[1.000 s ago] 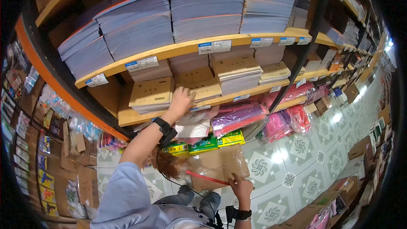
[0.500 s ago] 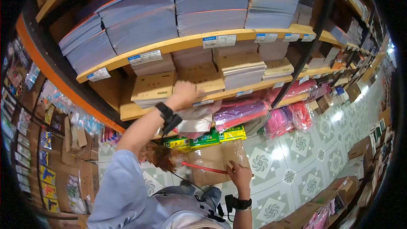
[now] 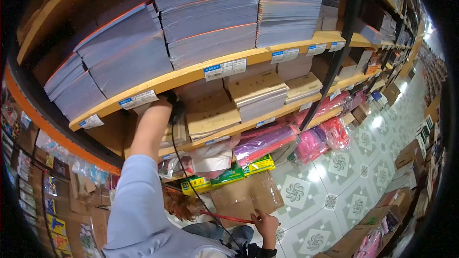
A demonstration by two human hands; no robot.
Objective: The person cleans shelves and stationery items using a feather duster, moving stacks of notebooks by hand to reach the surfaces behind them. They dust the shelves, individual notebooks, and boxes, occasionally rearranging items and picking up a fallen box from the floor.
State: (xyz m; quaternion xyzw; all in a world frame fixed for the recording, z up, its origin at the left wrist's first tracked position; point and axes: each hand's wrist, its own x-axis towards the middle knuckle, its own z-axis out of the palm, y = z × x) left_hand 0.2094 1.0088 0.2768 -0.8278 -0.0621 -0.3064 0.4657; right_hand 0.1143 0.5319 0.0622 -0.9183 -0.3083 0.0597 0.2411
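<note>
My right hand (image 3: 266, 225) is closed on the red handle of a feather duster (image 3: 183, 204), whose brown feathers hang low on the left, beside my legs. My left arm reaches into the middle shelf, over the leftmost stack of tan-covered notebooks (image 3: 176, 134). Only the wrist end of my left hand (image 3: 158, 110) shows; its fingers are hidden behind the upper shelf board and its price label. Right of it sit another stack of tan notebooks (image 3: 213, 114) and a taller one (image 3: 258, 91). A black device with a cable is strapped at my left wrist.
Tall stacks of grey-blue books (image 3: 210, 19) fill the upper shelf (image 3: 181, 77). Below are plastic-wrapped purple and pink packs (image 3: 265, 143), yellow and green A4 paper packs (image 3: 227, 174) and a cardboard box (image 3: 246, 193) on the tiled floor. A black upright post (image 3: 330, 67) crosses the shelves at right.
My left hand has moved left and deeper into the shelf, from the second notebook stack to the leftmost one. The view has shifted closer to the shelves. My right hand still holds the duster.
</note>
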